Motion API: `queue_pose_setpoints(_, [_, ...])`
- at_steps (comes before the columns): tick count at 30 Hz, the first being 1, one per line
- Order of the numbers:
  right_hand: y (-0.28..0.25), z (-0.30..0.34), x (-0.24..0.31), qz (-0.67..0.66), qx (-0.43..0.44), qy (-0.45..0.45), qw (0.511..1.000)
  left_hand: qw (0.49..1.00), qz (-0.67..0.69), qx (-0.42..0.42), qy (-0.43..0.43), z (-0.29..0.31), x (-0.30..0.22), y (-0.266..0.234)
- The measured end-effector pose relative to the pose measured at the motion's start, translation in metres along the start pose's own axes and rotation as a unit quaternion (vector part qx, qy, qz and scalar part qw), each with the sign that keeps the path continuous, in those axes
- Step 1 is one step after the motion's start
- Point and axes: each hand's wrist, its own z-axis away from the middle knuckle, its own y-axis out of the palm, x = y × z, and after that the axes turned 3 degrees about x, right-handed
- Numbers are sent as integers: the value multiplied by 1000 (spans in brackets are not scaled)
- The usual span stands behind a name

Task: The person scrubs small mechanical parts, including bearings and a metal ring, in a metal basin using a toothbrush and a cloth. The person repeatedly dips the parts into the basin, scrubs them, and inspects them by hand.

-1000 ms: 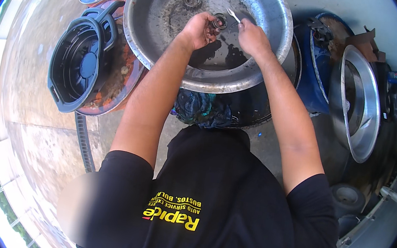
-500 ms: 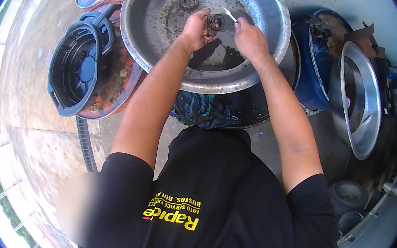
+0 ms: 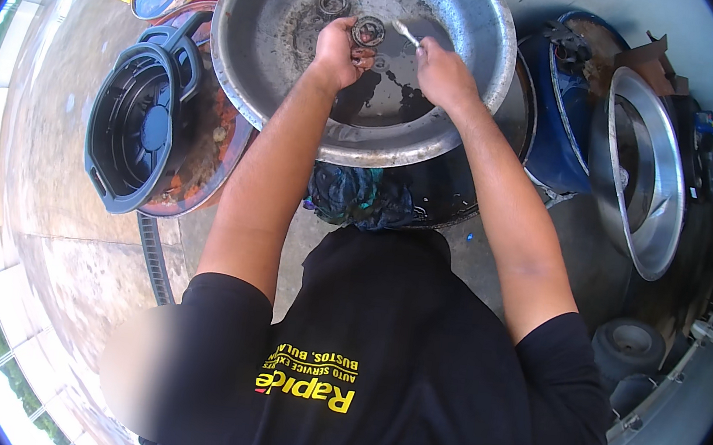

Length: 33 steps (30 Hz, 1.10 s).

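Observation:
My left hand (image 3: 339,52) is closed around a dark, greasy ring-shaped bearing (image 3: 368,32), held up over a wide metal basin (image 3: 386,157). In my right hand (image 3: 445,74) is a thin brush (image 3: 406,32); its pale end points left toward the bearing, with a small gap between them. Another bearing ring (image 3: 334,4) lies on the basin floor beyond my left hand. Dark, wet liquid covers part of the basin bottom below my hands.
A black drain pan (image 3: 133,122) rests on a rusty drum at the left. Dark rags (image 3: 344,193) hang under the basin's near rim. To the right stand a blue drum (image 3: 562,114) and a tilted metal basin (image 3: 666,209). A wheel (image 3: 628,346) sits lower right.
My left hand has moved slightly left and up with the bearing, whose round face now shows more fully. The brush has shifted a little left and down, and the gap between them is wider.

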Motion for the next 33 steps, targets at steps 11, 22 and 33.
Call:
queue_pose_setpoints(11, [-5, 17, 13, 18, 21, -9, 1000, 1000, 7, -15, 8, -1, -1, 1])
queue_pose_setpoints(22, [-27, 31, 27, 95, 36, -27, 994, 997, -66, -49, -3, -5, 15, 12])
queue_pose_setpoints(33, [-11, 20, 23, 26, -21, 3, 999, 996, -72, -49, 9, 4, 9, 16])
